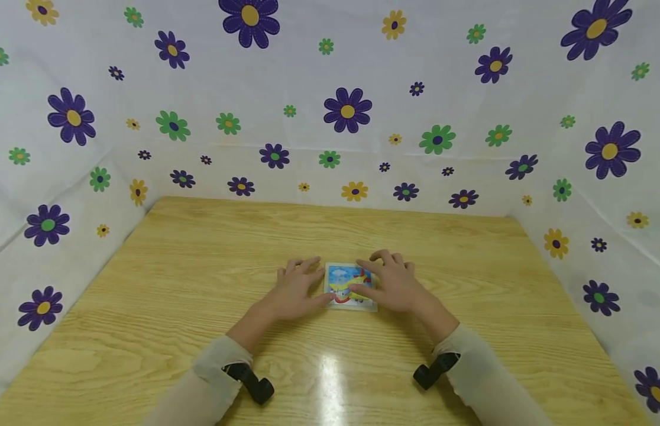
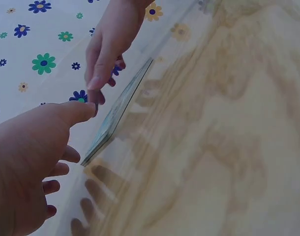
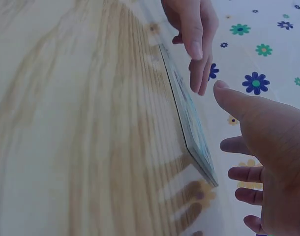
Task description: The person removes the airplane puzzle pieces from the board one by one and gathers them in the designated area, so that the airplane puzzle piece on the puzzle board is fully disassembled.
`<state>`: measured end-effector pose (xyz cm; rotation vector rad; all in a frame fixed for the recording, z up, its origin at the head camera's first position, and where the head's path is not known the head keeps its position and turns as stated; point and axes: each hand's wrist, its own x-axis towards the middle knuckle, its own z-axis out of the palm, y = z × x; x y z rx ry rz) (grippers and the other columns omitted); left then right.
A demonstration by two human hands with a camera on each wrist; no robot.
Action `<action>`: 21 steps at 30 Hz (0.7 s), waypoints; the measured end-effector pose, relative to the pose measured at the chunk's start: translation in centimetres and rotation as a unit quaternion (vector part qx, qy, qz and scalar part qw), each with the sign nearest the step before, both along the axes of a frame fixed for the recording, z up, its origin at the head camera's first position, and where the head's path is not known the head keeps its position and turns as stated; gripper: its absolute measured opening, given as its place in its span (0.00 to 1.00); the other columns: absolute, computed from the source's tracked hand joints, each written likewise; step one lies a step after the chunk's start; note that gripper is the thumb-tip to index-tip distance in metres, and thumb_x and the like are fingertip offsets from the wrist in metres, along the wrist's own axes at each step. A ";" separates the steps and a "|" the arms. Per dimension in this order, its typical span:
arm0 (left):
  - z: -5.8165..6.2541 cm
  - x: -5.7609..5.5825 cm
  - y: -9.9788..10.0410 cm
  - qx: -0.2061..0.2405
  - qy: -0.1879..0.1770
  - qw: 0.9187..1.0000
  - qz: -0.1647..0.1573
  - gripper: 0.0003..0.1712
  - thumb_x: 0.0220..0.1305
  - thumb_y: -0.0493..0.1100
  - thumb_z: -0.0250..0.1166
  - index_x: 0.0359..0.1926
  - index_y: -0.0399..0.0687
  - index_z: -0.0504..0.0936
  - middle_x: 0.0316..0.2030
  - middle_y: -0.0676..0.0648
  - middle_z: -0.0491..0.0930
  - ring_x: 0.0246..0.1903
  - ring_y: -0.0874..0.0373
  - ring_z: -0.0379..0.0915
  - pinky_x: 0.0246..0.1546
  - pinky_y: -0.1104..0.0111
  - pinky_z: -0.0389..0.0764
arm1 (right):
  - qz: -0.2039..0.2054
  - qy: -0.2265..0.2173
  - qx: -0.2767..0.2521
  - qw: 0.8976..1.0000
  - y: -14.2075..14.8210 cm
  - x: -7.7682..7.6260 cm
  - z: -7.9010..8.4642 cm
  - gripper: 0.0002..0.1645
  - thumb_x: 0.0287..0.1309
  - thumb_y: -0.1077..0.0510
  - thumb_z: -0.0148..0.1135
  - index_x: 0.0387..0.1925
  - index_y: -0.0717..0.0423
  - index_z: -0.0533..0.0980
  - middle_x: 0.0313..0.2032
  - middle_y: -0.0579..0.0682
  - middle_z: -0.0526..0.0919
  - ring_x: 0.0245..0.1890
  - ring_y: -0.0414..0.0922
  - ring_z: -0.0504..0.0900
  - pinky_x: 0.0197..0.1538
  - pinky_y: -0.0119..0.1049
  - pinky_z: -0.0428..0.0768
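A small square picture board point(image 1: 340, 275) with a pale frame lies flat on the table, showing a blue sky and a yellow cartoon figure with red parts. On its left side hovers my left hand point(image 1: 295, 294), fingers spread and loosely bent, thumb tip over the lower left corner. My right hand point(image 1: 396, 285) covers part of the right side, its thumb and forefinger reaching over the picture. Both wrist views show the board nearly edge-on as a thin slab point(image 2: 118, 110), with gaps between several fingers and it. Neither hand grips the board.
The wooden table point(image 1: 165, 284) reflects a bright glare near its front. White cloth point(image 1: 287, 71) printed with purple, green and yellow flowers hangs behind the table and along both sides. A black wrist device point(image 1: 250, 381) sits at each sleeve cuff.
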<state>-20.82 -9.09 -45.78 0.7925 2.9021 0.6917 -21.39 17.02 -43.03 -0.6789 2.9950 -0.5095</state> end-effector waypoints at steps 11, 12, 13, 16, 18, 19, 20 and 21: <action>-0.4 0.1 1.3 0.109 -0.033 0.993 -0.029 0.37 0.71 0.54 0.61 0.68 0.30 0.70 0.70 0.34 0.64 0.69 0.36 0.58 0.68 0.42 0.64 | 0.027 -0.062 -0.054 0.996 -1.8 -1.1 -0.2 0.39 0.62 0.30 0.59 0.67 0.45 0.74 0.52 0.53 0.74 0.46 0.48 0.70 0.46 0.44 0.71; -0.5 0.1 1.4 0.119 -0.035 0.992 -0.025 0.36 0.70 0.53 0.62 0.67 0.29 0.70 0.70 0.34 0.64 0.69 0.36 0.59 0.68 0.42 0.65 | 0.033 -0.066 -0.062 0.995 -1.9 -1.2 -0.2 0.38 0.63 0.31 0.59 0.67 0.46 0.74 0.51 0.53 0.75 0.44 0.46 0.71 0.44 0.41 0.72; -0.5 0.2 1.4 0.127 -0.036 0.991 -0.019 0.35 0.70 0.51 0.63 0.66 0.29 0.71 0.69 0.34 0.65 0.68 0.36 0.60 0.67 0.44 0.67 | 0.039 -0.071 -0.071 0.994 -2.0 -1.3 -0.2 0.38 0.63 0.32 0.60 0.67 0.48 0.73 0.50 0.54 0.75 0.41 0.45 0.72 0.42 0.39 0.74; -0.5 0.2 1.5 0.148 -0.030 0.989 -0.008 0.32 0.69 0.49 0.64 0.64 0.27 0.74 0.68 0.35 0.67 0.66 0.37 0.63 0.65 0.47 0.71 | 0.048 -0.084 -0.089 0.991 -2.2 -1.5 -0.3 0.37 0.64 0.35 0.61 0.67 0.50 0.73 0.48 0.54 0.75 0.37 0.44 0.72 0.39 0.36 0.74; -0.5 0.3 1.6 0.159 -0.027 0.987 -0.003 0.32 0.68 0.48 0.65 0.63 0.27 0.74 0.67 0.35 0.68 0.66 0.38 0.65 0.66 0.49 0.71 | 0.050 -0.087 -0.092 0.991 -2.3 -1.7 -0.4 0.36 0.65 0.36 0.61 0.67 0.51 0.73 0.47 0.54 0.74 0.35 0.43 0.71 0.38 0.36 0.74; -0.5 0.3 1.7 0.164 -0.025 0.986 -0.001 0.31 0.68 0.47 0.66 0.62 0.27 0.74 0.67 0.36 0.69 0.66 0.39 0.66 0.66 0.49 0.72 | 0.051 -0.088 -0.092 0.991 -2.3 -1.8 -0.4 0.35 0.65 0.36 0.61 0.67 0.50 0.73 0.46 0.53 0.74 0.34 0.43 0.71 0.37 0.36 0.74; -0.6 0.4 1.7 0.169 -0.025 0.985 0.000 0.31 0.68 0.47 0.66 0.62 0.27 0.74 0.66 0.36 0.69 0.65 0.39 0.67 0.65 0.50 0.72 | 0.052 -0.088 -0.091 0.991 -2.3 -1.8 -0.5 0.35 0.66 0.36 0.60 0.66 0.50 0.74 0.46 0.53 0.74 0.34 0.42 0.71 0.37 0.35 0.73; -0.6 0.4 1.8 0.174 -0.026 0.984 0.002 0.31 0.68 0.46 0.66 0.62 0.26 0.75 0.66 0.36 0.69 0.65 0.40 0.68 0.65 0.51 0.73 | 0.053 -0.088 -0.089 0.991 -2.3 -1.8 -0.5 0.34 0.66 0.37 0.60 0.66 0.51 0.74 0.45 0.53 0.74 0.34 0.42 0.71 0.36 0.35 0.73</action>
